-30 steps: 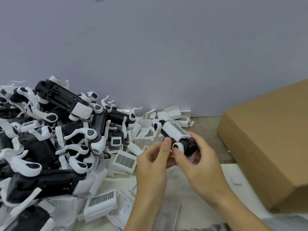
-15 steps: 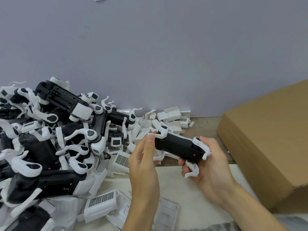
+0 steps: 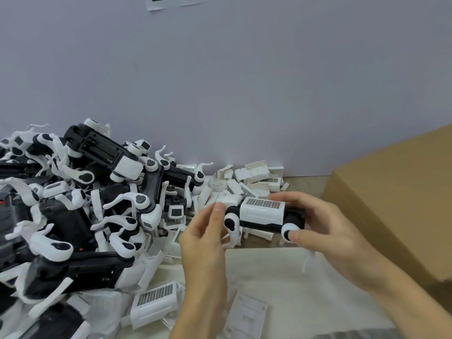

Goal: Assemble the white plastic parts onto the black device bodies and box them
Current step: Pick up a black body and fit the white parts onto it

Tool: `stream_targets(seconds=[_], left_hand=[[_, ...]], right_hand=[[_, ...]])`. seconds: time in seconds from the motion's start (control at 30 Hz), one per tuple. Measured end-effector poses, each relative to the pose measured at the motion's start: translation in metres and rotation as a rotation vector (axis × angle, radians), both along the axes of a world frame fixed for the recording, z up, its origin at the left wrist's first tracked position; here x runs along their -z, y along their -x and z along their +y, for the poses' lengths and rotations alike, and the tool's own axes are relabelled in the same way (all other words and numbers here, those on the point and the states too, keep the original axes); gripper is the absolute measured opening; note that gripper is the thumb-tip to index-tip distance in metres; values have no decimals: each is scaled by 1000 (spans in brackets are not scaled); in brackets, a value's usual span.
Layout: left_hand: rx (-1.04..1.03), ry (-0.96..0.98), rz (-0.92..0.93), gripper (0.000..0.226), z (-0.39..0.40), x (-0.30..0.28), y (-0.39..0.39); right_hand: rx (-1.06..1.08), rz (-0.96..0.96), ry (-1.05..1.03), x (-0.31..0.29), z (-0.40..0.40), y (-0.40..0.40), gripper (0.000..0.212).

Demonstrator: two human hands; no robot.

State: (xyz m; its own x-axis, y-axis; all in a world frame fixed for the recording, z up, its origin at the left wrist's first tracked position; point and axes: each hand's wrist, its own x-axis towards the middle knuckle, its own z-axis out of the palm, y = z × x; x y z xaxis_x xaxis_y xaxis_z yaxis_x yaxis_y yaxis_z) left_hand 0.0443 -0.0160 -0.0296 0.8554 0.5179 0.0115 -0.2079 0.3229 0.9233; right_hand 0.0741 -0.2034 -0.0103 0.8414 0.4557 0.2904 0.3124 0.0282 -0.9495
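Against a lilac wall, both hands are gripping a black device body (image 3: 267,217), its white cover (image 3: 264,211) apparently seated; boxing seems next: right hand (image 3: 325,231) fingers curling round one end, left hand (image 3: 208,231) pinching the other.

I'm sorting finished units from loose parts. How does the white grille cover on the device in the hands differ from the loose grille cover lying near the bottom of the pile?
The held cover is seated on a black device body, off the table; the right hand grips that body. The loose cover lies alone on the table, attached to nothing. Both are white with a dark grille strip.
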Motion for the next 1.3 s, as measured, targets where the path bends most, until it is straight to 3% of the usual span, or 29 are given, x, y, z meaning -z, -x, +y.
stream_targets(seconds=[0.23, 0.5, 0.63, 0.83, 1.07, 1.23, 1.3], left_hand=[[118, -32, -53, 40, -4, -5, 5], [235, 98, -18, 43, -8, -10, 10], [255, 148, -48, 57, -6, -13, 11], [213, 148, -71, 53, -8, -13, 7], [164, 178, -26, 45, -7, -8, 7], [220, -4, -12, 40, -10, -7, 10], [208, -113, -4, 32, -14, -8, 11]], right_hand=[[-35, -175, 285, -33, -20, 3, 65], [37, -293, 637, -56, -20, 17, 68], [60, -334, 659, -60, -17, 20, 66], [91, -345, 618, -49, -4, 18, 64], [336, -590, 839, -23, 26, 20, 66], [392, -509, 764, -12, 18, 14, 58], [408, -423, 723, -14, 9, 14, 40]])
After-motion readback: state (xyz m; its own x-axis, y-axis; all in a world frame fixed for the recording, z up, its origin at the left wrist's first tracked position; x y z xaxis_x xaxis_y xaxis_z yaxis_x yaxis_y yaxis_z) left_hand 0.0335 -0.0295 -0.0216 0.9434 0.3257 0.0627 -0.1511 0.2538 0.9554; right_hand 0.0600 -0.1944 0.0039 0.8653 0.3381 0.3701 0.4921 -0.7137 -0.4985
